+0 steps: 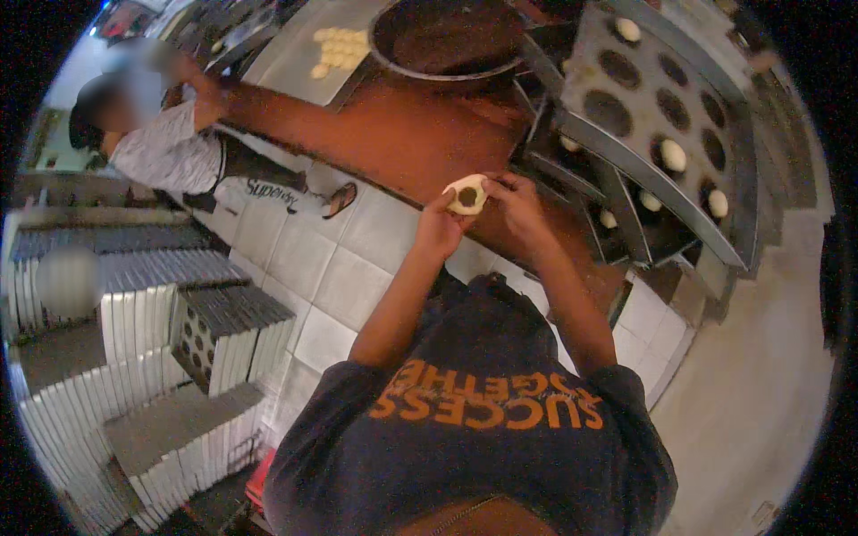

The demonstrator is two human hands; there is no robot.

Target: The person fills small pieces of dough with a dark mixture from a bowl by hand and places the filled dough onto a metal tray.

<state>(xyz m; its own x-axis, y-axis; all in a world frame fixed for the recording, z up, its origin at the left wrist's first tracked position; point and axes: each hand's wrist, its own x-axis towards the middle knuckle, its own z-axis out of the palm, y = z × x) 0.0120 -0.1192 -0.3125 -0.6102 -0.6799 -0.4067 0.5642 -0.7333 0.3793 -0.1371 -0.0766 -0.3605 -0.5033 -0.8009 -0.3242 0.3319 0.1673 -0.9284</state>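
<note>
A flattened round of pale dough (475, 188) with a dark filling (467, 196) in its middle is held up in front of me. My left hand (437, 227) pinches its left side, and my right hand (524, 207) grips its upper right edge. Both hands are just over the near edge of a reddish-brown worktable (384, 134). To the right of them, stacked grey metal moulding trays (643, 89) have round hollows, a few with white dough balls (673, 154) in them.
At the back are a large metal bowl (447, 31) and a pale board (295, 54) with several dough pieces (340, 45). Another person (161, 156) stands at the upper left, arm raised. Stacked metal trays (223, 339) fill the lower left on a tiled floor (331, 277).
</note>
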